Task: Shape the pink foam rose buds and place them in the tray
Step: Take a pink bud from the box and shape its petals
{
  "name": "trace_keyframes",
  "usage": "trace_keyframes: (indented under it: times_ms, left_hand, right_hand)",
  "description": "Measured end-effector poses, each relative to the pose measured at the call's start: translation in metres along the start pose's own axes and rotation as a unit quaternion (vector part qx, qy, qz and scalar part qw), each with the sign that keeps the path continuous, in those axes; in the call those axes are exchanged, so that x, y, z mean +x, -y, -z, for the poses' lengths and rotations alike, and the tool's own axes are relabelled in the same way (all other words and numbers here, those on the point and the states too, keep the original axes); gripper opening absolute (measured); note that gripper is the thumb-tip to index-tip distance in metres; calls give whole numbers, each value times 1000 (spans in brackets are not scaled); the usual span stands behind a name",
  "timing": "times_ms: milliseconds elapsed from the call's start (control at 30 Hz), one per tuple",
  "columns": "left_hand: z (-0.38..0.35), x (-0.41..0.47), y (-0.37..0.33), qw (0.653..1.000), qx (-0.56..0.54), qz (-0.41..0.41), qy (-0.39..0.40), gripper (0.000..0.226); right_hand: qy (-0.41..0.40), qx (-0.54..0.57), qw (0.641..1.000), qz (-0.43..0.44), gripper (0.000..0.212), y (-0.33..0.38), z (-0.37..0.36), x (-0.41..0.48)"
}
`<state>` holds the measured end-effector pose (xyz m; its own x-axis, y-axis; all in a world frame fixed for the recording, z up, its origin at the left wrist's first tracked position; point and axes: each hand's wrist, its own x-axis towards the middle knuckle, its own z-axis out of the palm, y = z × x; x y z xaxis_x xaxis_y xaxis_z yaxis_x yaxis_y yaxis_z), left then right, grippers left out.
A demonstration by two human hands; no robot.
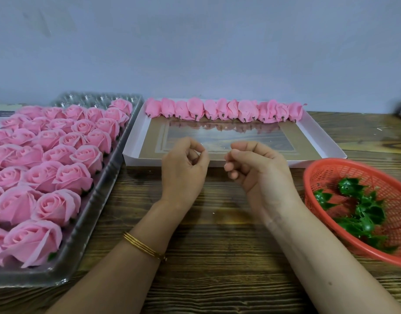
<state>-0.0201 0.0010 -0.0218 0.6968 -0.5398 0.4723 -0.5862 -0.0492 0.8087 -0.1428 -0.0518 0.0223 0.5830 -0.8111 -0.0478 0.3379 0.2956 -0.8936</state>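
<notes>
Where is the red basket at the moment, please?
The red basket sits on the right of the head view, just right of the right hand.

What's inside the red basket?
Glossy green leaf pieces lie in the red basket, heaped toward its near side. Anything beneath the heap is covered, and the basket's right part is out of frame.

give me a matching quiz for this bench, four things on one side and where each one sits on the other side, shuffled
Things
1. closed pink buds
2. open pink roses
3. green leaf cups
4. gold bangles

Places
A. in the red basket
B. on the left forearm
C. in the clear plastic tray
D. along the far edge of the white tray

Pairs: 1-D, 2-C, 3-A, 4-B
</notes>
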Motion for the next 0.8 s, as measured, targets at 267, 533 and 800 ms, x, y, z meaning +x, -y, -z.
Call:
trace_keyframes:
  times_ms: [267,533,800]
  left_hand:
    - [-1,3,1,1000,-4,23,18,14]
    - [0,4,-3,997,-15,54,55,15]
    - [1,5,-5,996,-19,68,58,13]
  right_hand:
    - [-7,-78,997,25,17,28,-3,6]
    - [-62,-198,977,53,18,82,-4,53]
    - [-171,-304,937,-4,9,111,43,128]
